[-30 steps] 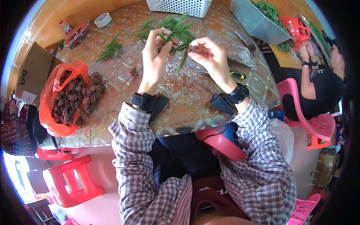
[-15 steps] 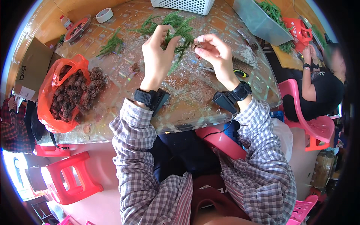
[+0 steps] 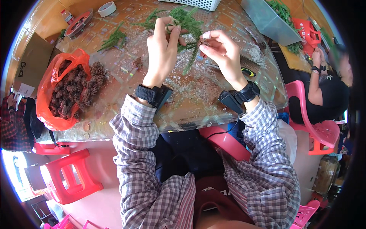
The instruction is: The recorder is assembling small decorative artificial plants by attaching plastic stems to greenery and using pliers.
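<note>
Left hand (image 3: 162, 49) — pinching green sprig (image 3: 191, 26)

Table top (image 3: 190, 110), middle: hard, smooth and shiny like glass – light bounces off it.
Green sprig (image 3: 187, 19), top middle: thin, prickly-looking needles, not very shiny.
Pine cones (image 3: 72, 89), left: dry, woody, rough and dull.
Red bag (image 3: 44, 103), left: thin, crinkly plastic, shiny and a bit see-through.
Brown box (image 3: 32, 61), upper left: flat, dull cardboard.
Bin (image 3: 270, 26), upper right: smooth, cloudy plastic.
Basket (image 3: 194, 3), top edge: white plastic, full of holes.
Stool (image 3: 70, 175), lower left: smooth, glossy red plastic.
Sleeves (image 3: 135, 133), lower middle: soft, wrinkly cloth – no shine.
</note>
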A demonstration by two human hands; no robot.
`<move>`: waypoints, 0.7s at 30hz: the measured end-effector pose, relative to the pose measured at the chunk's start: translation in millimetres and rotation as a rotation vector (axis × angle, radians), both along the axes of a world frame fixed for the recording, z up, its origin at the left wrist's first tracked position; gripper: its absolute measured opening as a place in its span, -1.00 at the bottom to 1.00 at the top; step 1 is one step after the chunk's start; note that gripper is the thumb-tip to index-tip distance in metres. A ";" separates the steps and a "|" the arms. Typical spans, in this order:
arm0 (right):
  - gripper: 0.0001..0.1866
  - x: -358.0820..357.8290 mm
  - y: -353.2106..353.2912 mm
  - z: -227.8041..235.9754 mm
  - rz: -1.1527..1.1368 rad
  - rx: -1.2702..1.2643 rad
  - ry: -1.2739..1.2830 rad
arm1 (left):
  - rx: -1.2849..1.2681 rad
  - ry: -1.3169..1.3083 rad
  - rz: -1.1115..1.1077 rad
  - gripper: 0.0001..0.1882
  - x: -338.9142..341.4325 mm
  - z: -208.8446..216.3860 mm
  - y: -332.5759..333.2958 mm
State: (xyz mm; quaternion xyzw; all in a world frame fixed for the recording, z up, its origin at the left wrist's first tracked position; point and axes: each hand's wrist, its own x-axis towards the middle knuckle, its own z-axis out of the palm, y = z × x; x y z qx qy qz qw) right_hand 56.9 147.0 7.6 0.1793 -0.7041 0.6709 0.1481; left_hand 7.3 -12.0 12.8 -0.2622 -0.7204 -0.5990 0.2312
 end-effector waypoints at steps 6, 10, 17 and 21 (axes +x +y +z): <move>-0.76 -1.2 1.0 -0.5 -0.051 0.033 -0.033 | 0.008 -0.058 -0.146 -0.82 1.2 1.9 0.5; -0.75 -0.2 -0.5 -1.4 -0.067 0.057 0.074 | -0.001 -0.055 -0.159 -0.83 4.1 3.7 -0.6; -0.75 -3.7 2.8 -4.6 -0.092 0.124 0.160 | -0.149 0.046 -0.081 -0.77 3.9 1.4 1.3; -0.75 -0.5 1.2 -1.3 -0.101 0.097 0.107 | -0.117 0.157 -0.018 -0.67 -3.4 -4.3 3.9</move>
